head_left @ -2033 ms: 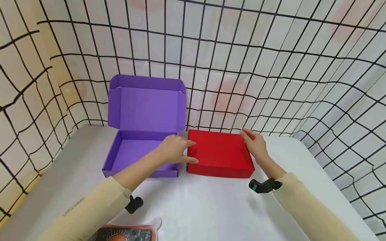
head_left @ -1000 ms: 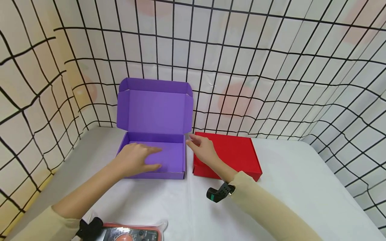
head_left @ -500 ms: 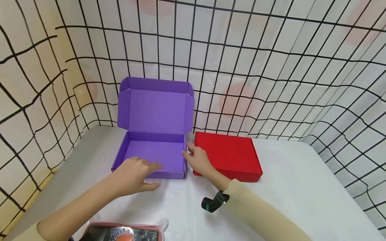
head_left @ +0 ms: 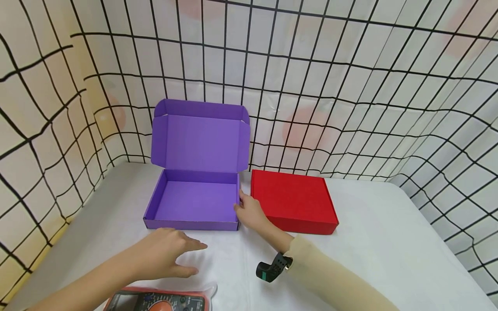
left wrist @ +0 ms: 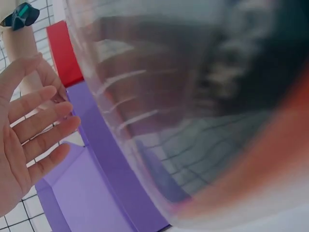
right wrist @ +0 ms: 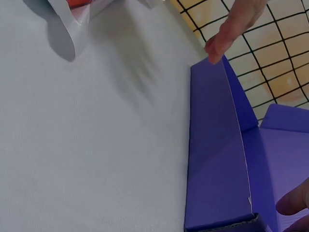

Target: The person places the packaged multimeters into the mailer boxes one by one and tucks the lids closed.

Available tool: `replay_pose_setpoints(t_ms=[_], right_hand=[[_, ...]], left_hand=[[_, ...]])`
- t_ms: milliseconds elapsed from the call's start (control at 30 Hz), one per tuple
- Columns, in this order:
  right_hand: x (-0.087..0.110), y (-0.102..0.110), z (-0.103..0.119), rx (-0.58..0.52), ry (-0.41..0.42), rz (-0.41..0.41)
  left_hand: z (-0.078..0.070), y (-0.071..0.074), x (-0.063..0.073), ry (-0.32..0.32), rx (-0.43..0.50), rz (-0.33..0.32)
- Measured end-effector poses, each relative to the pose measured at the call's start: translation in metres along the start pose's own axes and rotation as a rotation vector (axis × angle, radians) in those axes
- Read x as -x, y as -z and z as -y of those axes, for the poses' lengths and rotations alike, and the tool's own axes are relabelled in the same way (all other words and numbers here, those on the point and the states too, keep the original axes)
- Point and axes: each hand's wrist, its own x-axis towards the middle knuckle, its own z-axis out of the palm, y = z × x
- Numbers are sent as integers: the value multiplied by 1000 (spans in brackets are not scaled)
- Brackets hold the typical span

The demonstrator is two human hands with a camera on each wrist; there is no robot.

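In the head view a purple cardboard box [head_left: 183, 225] stands with its lid [head_left: 202, 142] raised and nothing inside. My right hand [head_left: 253, 216] holds the box's right side wall, thumb inside the rim and fingers on the outer face. Fingers spread, my left hand [head_left: 159, 255] hovers in front of the box, touching nothing. Just below that hand, at the bottom edge, lies a multimeter [head_left: 161, 306] with an orange dial in clear plastic packaging. Up close and blurred, the packaged multimeter [left wrist: 231, 77] fills much of the left wrist view.
A closed red box [head_left: 295, 198] sits right of the purple one, behind my right forearm. Black wire grid panels [head_left: 295, 65] enclose the back and sides. White cloth [head_left: 373, 259] covers the table. A camera on a black band [head_left: 272, 268] hangs at my right wrist.
My right hand has gone from the red box's far right corner to the purple box's right wall, then down along it. My left hand has come back from between the boxes toward the multimeter.
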Motion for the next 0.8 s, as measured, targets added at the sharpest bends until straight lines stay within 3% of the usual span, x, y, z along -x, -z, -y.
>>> replay_pose_setpoints(t_ms=[267, 567, 733, 800], right_hand=[[4, -6, 1, -20, -52, 7], [6, -13, -3, -76, -60, -29], [5, -17, -4, -112, -71, -58], [6, -19, -4, -128, -71, -65]], left_hand=[[0, -8, 15, -10, 21, 50], [-11, -22, 36, -68, 65, 3], [-9, -28, 46, -90, 101, 18], [-8, -31, 51, -67, 133, 33]])
